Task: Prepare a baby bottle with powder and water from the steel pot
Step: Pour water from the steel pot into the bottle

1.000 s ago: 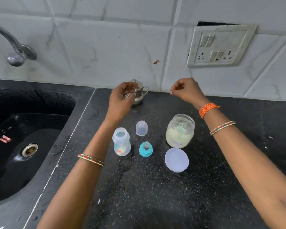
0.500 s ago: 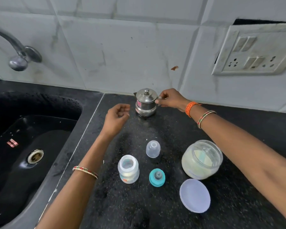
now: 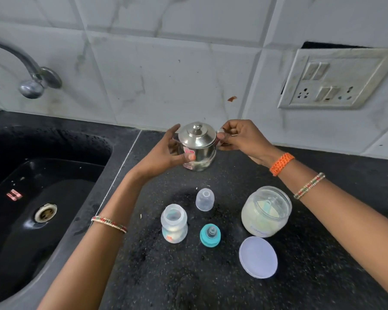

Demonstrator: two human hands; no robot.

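Both hands now hold steel pot (image 3: 197, 146): L hand (image 3: 164, 153) newly cupping body, R hand (image 3: 240, 137) gripping handle.

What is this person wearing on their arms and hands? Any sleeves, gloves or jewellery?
No sleeves or gloves show: both forearms are bare. The left wrist carries one thin beaded bangle in red, green and pale tones. The right wrist has a thick orange woven band and, further up the arm, a similar thin beaded bangle.

One head-worn view, looking forward and down at your counter

You see the black counter (image 3: 323, 276) from close above, facing the tiled wall (image 3: 166, 63) along its far edge; the sink (image 3: 31, 220) lies at its left edge, your forearms entering from below
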